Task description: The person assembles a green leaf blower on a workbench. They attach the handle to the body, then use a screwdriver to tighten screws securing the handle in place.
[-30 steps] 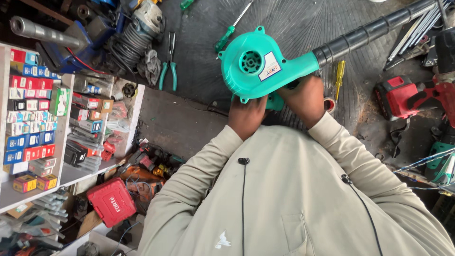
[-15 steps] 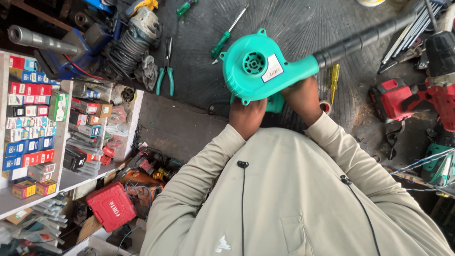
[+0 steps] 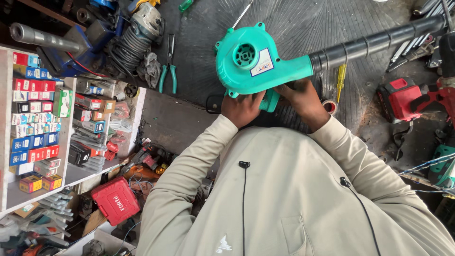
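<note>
A teal electric air blower [image 3: 251, 64] with a long black nozzle tube [image 3: 379, 40] rests on the dark workbench [image 3: 303, 23], the nozzle running to the upper right. My left hand [image 3: 242, 109] grips the lower edge of the blower's round housing. My right hand [image 3: 299, 97] holds the blower where the teal handle meets the body. Both forearms wear beige sleeves, and a thin black earphone cable hangs down my chest.
Green-handled pliers [image 3: 168, 71], a screwdriver [image 3: 339, 80] and an angle grinder [image 3: 144, 21] lie on the bench. A red power tool [image 3: 407, 99] sits at the right. Shelves of small coloured boxes [image 3: 35, 123] stand at the left, and a red tool case [image 3: 115, 199] lies below.
The view has shifted slightly left and up. The blower sits a little lower relative to my hands, which stay on it in the same grip.
</note>
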Tool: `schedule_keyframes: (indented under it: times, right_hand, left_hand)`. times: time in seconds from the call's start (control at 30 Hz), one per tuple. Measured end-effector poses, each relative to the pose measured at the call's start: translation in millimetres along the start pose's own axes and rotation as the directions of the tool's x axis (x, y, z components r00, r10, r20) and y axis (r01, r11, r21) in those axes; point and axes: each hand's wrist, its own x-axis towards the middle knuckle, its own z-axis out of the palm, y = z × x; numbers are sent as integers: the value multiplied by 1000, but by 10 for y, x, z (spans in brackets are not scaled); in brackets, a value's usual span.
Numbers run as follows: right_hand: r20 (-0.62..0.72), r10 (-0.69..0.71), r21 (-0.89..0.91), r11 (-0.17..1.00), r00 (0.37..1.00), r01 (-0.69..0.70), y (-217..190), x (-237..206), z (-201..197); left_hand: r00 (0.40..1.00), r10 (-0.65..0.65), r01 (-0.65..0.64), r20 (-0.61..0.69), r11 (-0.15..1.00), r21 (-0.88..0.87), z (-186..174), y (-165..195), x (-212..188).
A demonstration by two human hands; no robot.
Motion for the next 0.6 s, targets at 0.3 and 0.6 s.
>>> schedule_keyframes:
  times: [0.3,0.6]
  right_hand:
    - [64,133,43,990,989,-136,166,151,-160]
    - [75,-5,-15,1000,997,7,32,88,-100]
  left_hand:
    - [987,117,-110,110,991,-73,72,-290,-183]
    - [997,45,-48,60,998,45,40,-105,-118]
